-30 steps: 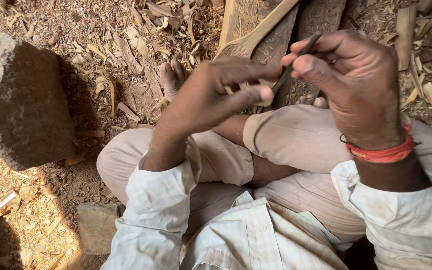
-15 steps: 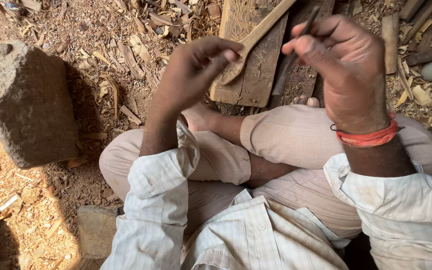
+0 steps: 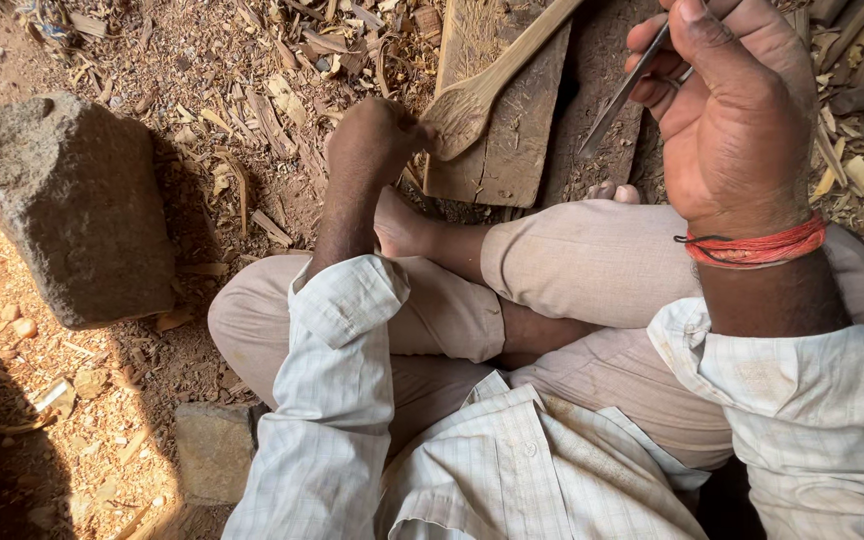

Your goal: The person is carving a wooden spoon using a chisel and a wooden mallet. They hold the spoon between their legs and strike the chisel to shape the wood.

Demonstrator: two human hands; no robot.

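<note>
Sitting cross-legged on the ground, you fill the near half of the view with your beige trousers (image 3: 592, 270) and your pale checked shirt (image 3: 472, 470), the sleeves rolled up. On the left, well apart from your knee, a big grey stone (image 3: 62, 205) stands on the earth. A smaller flat stone (image 3: 210, 450) lies near it, just beside your left thigh. At the far side, a dark wooden board (image 3: 512, 140) lies flat on the ground in front of your bare feet, and wood chips and shavings (image 3: 252, 90) are scattered all around it.

Your right hand (image 3: 727, 110) is raised at the far right, with a red thread band (image 3: 752, 245) around the wrist. Its fingers are curled and pressed together around a thin metal blade (image 3: 620, 95), which points down and to the left, over the board. The tip of the blade is apart from the spoon.

Your left hand (image 3: 377, 140) is lower, in the middle of the view. Its fingers are closed, and they pinch the bowl end of a pale carved wooden spoon (image 3: 482, 85). The spoon lies slanted over the board, the bowl near your hand and the handle going up to the far right. I cannot tell if the spoon touches the board.
</note>
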